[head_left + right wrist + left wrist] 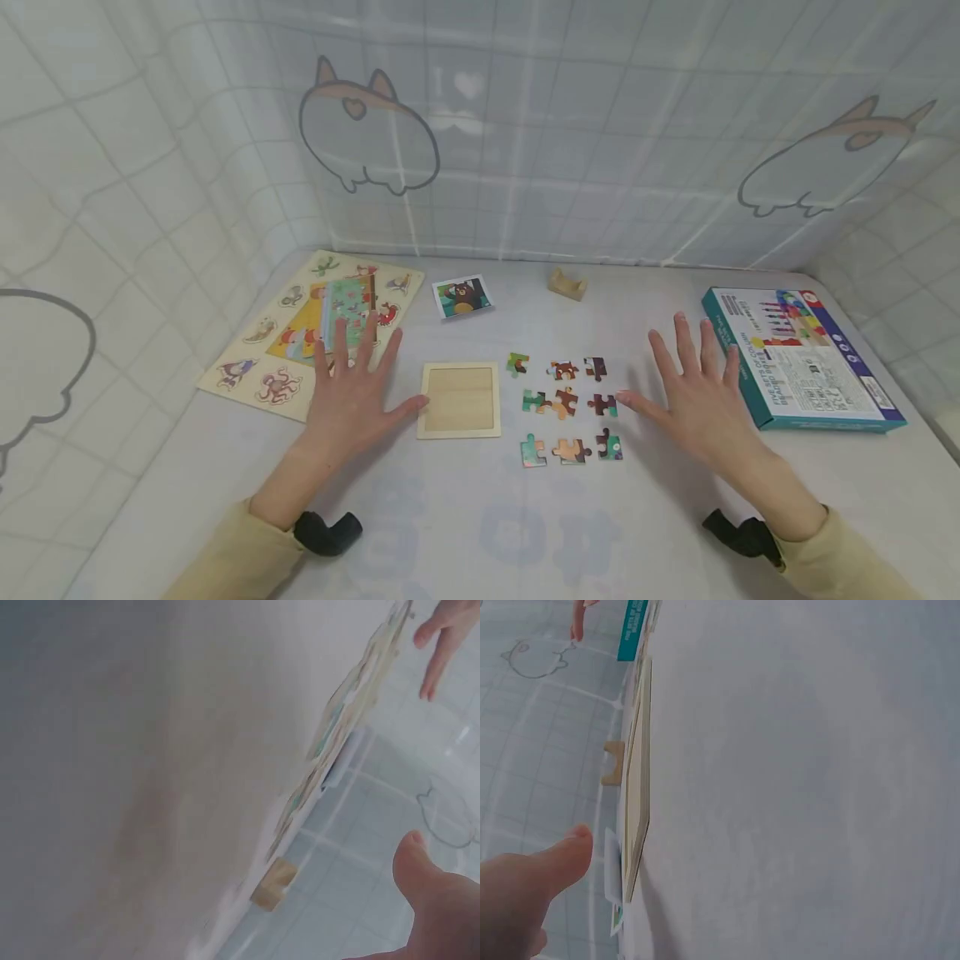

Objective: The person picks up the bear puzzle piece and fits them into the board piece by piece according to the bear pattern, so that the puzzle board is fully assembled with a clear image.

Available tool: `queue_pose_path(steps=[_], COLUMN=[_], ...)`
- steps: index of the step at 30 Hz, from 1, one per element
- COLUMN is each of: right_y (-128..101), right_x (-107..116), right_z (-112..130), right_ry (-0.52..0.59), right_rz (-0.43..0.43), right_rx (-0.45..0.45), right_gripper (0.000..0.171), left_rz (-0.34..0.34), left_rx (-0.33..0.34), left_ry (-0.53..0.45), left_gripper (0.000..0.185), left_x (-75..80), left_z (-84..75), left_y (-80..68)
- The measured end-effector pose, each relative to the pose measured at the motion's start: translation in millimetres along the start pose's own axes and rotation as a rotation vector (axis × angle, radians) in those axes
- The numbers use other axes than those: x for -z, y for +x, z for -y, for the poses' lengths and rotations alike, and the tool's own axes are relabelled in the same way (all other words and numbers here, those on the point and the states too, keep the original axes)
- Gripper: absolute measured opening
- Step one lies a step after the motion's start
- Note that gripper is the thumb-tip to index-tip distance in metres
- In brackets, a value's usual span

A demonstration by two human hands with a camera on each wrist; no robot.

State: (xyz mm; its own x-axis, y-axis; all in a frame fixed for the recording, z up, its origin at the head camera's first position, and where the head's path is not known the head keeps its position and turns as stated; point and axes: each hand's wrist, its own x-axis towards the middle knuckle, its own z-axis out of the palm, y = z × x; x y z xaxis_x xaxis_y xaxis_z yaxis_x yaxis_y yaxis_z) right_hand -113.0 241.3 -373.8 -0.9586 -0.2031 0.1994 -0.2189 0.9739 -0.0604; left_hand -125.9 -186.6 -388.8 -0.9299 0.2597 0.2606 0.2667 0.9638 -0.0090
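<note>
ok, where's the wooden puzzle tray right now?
In the head view the wooden tray lies flat on the table, left of centre, with the left hand beside its left edge and the loose puzzle pieces to its right.

White table (465,533), cloth-covered. At centre: empty wooden puzzle tray (459,400). At 3 o'clock of the tray: nine loose puzzle pieces (567,406), laid in three rows. At 12 o'clock: bear picture card (461,297). At 1 o'clock, near the back edge: small wooden block (567,283). At 10 o'clock: large animal puzzle board (262,350). Far at 3 o'clock: teal box (802,358), lying flat.
</note>
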Motion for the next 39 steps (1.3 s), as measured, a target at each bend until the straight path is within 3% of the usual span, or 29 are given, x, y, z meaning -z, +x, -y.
queue_pose_path(steps=[3, 9, 12, 16, 24, 32, 39], right_y=[2.3, 9.8, 16.1, 26.8, 51.1, 73.8, 79.8], right_x=[-1.4, -5.9, -10.6, -18.6, -37.2, -53.0, -59.4], right_z=[9.0, 29.3, 38.9, 51.6, 74.6, 90.8, 95.8], right_ry=[0.030, 0.126, 0.190, 0.329, 0.559, 0.570, 0.603], right_rz=[0.007, 0.034, 0.020, -0.007, 0.041, 0.065, 0.099], right_rx=[0.022, 0.061, 0.097, 0.148, 0.167, 0.149, 0.117], right_gripper=[0.095, 0.094, 0.087, 0.068, 0.042, 0.036, 0.030], left_rz=[0.071, 0.279, 0.337, 0.364, 0.353, 0.358, 0.397], left_rx=[-0.028, -0.120, -0.135, -0.133, -0.133, -0.130, -0.125], left_ry=[-0.044, -0.177, -0.242, -0.299, -0.373, -0.396, -0.478], left_gripper=[0.100, 0.108, 0.109, 0.105, 0.098, 0.099, 0.097], left_x=[-1.0, -3.9, -3.9, -4.5, -11.0, -16.8, -12.9], left_z=[-5.9, -19.1, -23.5, -24.6, -25.1, -27.8, -17.0], left_y=[-1.9, -7.1, -8.7, -8.5, -8.5, -8.0, -6.8])
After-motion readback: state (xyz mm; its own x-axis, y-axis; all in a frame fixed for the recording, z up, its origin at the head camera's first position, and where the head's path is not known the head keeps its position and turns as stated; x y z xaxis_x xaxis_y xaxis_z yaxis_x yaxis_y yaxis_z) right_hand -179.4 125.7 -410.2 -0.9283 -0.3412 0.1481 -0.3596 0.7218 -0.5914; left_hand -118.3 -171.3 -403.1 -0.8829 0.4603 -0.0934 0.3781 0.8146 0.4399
